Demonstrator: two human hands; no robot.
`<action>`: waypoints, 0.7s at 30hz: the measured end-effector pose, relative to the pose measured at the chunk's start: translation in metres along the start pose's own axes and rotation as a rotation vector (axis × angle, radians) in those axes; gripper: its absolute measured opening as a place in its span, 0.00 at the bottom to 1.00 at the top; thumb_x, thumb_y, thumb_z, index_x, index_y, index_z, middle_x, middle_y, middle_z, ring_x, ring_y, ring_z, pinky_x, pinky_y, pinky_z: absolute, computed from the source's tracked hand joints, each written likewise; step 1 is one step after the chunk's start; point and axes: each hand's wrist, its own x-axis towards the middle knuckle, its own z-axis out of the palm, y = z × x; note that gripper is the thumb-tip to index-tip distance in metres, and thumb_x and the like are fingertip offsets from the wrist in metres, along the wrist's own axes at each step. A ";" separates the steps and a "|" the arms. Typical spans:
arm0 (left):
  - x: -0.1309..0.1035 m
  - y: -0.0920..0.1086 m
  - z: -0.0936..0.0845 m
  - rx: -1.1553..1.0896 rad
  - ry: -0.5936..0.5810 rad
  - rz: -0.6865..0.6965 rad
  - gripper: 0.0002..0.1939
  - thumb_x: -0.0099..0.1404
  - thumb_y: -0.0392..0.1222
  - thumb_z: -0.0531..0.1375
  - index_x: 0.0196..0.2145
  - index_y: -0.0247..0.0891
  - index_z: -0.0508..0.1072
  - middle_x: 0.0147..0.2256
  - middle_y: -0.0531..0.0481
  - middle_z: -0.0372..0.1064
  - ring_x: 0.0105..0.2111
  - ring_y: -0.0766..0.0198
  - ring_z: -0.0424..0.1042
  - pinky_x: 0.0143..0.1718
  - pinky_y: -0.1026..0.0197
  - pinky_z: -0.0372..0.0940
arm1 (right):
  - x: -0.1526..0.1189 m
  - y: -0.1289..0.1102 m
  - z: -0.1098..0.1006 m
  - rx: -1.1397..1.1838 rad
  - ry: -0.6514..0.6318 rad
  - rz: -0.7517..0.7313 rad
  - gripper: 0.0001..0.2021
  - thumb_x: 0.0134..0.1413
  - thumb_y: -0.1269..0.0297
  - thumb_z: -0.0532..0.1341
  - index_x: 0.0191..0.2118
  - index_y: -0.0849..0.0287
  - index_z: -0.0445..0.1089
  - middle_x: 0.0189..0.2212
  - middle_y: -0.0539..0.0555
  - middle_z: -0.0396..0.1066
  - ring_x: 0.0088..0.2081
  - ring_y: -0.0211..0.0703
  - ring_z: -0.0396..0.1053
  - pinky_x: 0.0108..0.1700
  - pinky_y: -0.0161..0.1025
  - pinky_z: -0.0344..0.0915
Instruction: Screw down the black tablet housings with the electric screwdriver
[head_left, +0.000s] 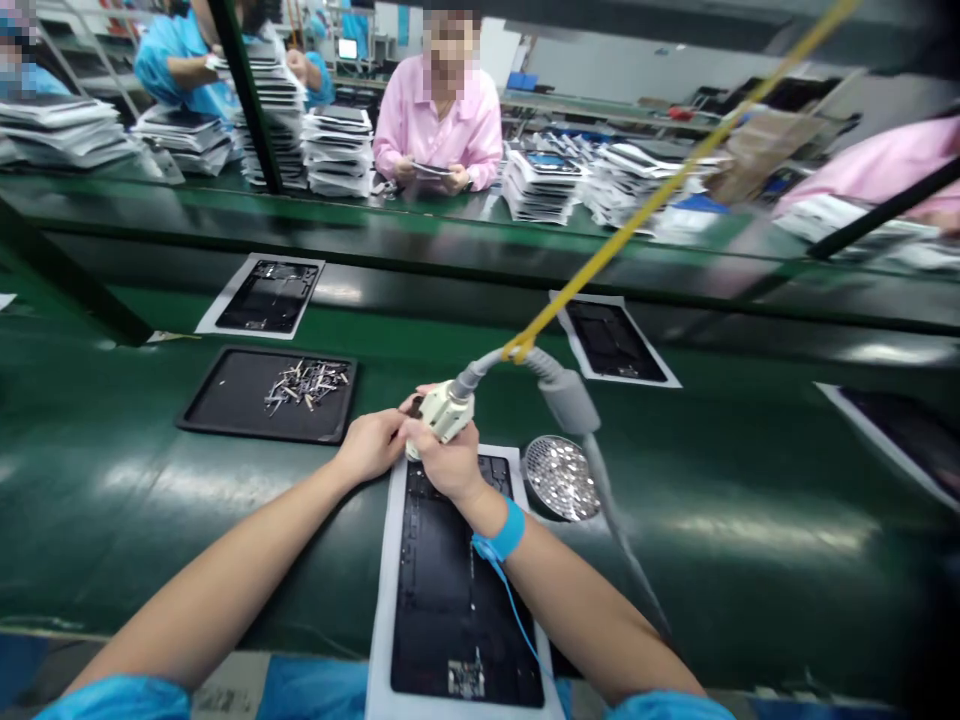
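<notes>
My right hand [448, 462] is wrapped round a cream-coloured electric screwdriver [448, 410], which tilts over the top end of a black tablet housing [450, 580]. The tool's tip is hidden by my fingers. The housing lies on a white sheet [381, 610] with its inner side up, and small parts show at its lower end. My left hand [369, 445] is closed with its fingertips bunched against the tool's front end, at the housing's upper left corner. What those fingers grip, if anything, cannot be made out. A blue wrist strap [510, 530] circles my right wrist.
A yellow cord [637, 215] and grey cable [607, 490] run from the screwdriver. To the left is a black tray [232, 400] of small parts; to the right, a round dish [562, 478] of shiny pieces. More housings [270, 295] lie on the green belt beyond. Co-workers sit opposite.
</notes>
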 end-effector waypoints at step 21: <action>0.054 0.034 0.002 0.091 -0.344 0.258 0.13 0.68 0.44 0.62 0.26 0.41 0.72 0.26 0.53 0.70 0.27 0.62 0.69 0.29 0.61 0.57 | 0.002 -0.039 -0.157 -0.145 0.400 -0.118 0.13 0.57 0.58 0.69 0.44 0.56 0.70 0.35 0.51 0.76 0.21 0.34 0.70 0.25 0.35 0.70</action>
